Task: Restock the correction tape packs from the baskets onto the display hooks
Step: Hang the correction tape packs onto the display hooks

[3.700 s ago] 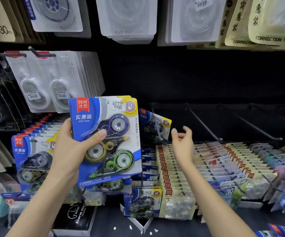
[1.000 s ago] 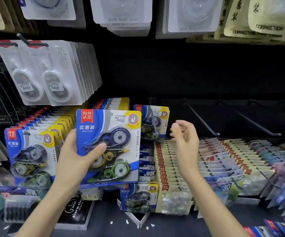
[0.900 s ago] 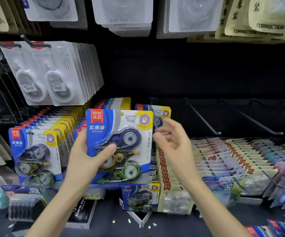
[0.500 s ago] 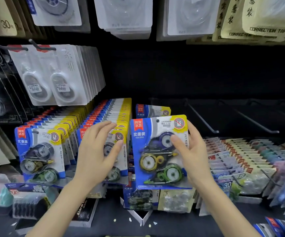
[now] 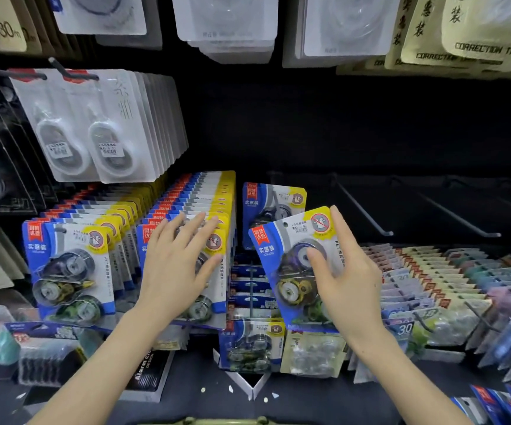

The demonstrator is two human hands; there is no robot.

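Right hand (image 5: 344, 280) clamped on tilted tape pack (image 5: 294, 265), covering its lower half; left hand (image 5: 176, 271) spread flat, fingers apart, hiding front hung pack (image 5: 214, 265).

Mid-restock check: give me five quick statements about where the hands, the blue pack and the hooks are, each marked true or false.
1. The right hand holds a blue correction tape pack. True.
2. The held pack hangs straight. False: it is tilted, its top leaning left.
3. The left hand grips a second pack away from the display. False: it lies open and flat on the front of a full row of blue packs.
4. Bare hooks stick out to the right of the held pack. True.
5. The hook behind the held pack is full. False: only one pack shows there.
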